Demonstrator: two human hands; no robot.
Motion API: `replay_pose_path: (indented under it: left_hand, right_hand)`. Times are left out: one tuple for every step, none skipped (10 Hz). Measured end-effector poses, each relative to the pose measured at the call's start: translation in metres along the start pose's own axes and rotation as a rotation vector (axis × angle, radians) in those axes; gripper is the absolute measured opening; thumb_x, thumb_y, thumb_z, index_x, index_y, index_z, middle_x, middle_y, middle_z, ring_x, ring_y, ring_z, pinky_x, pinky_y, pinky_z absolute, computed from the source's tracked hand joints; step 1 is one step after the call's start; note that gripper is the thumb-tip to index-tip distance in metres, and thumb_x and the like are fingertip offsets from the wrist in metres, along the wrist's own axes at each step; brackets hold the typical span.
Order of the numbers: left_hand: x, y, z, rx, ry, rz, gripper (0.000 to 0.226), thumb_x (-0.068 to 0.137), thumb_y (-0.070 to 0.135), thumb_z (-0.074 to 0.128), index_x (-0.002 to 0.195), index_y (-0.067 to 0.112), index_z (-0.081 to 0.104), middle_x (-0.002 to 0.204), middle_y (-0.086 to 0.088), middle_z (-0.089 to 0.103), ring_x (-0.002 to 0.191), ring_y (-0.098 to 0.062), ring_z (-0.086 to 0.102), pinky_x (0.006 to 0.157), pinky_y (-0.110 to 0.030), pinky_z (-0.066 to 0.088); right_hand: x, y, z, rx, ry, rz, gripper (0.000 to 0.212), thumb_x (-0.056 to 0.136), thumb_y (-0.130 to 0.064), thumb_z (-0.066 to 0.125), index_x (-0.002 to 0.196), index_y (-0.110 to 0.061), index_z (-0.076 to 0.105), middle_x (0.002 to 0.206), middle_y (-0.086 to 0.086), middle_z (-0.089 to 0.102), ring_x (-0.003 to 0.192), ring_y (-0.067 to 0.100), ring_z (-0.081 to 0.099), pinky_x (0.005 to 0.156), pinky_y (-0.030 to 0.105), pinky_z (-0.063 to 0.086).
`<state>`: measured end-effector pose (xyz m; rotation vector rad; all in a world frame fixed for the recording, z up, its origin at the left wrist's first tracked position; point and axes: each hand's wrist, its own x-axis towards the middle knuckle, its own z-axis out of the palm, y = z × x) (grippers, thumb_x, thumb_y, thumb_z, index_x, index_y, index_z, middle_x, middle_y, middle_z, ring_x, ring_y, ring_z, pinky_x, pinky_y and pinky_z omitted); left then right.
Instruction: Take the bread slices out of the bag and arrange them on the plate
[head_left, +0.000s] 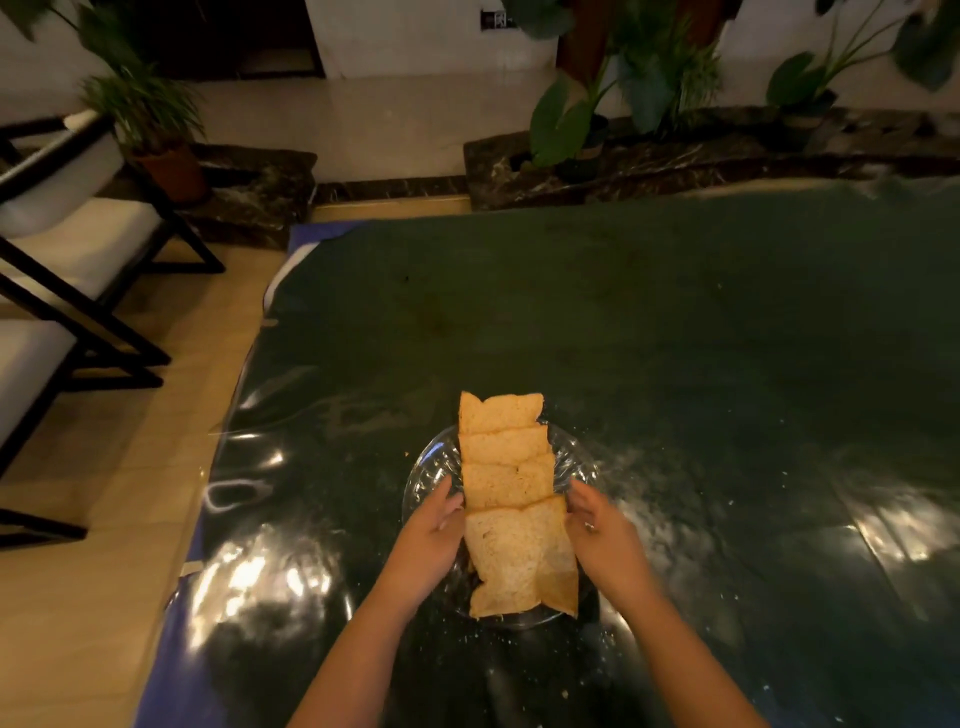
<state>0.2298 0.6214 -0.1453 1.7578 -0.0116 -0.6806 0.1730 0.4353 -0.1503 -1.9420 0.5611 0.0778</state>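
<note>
Several bread slices lie overlapped in a row across a clear glass plate on the dark table. The nearest slice is the largest in view and overhangs the plate's near side. My left hand rests against the left edge of that slice, fingers loosely curved. Against its right edge sits my right hand, fingers spread a little. Neither hand clearly grips the bread. No bag is in view.
The table is covered with a dark shiny plastic sheet, with crumbs scattered around the plate. Black-framed chairs with white cushions stand to the left. Potted plants line a dark ledge beyond the table.
</note>
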Motion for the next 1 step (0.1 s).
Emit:
replay_pose_path:
  left_hand:
    - [-0.0042,0.0457,-0.0123,0.114,0.007,0.082,0.052,0.095,0.02,0.046,0.143,0.025,0.025,0.121,0.014,0.054,0.091,0.013,0.051,0.069,-0.003,0.041]
  right_hand:
    - [0.0032,-0.036,-0.0153,-0.056,-0.005,-0.04,0.037,0.088,-0.014,0.049,0.124,-0.022,0.05,0.111,-0.001,0.06,0.092,0.008,0.052,0.066,0.015,0.04]
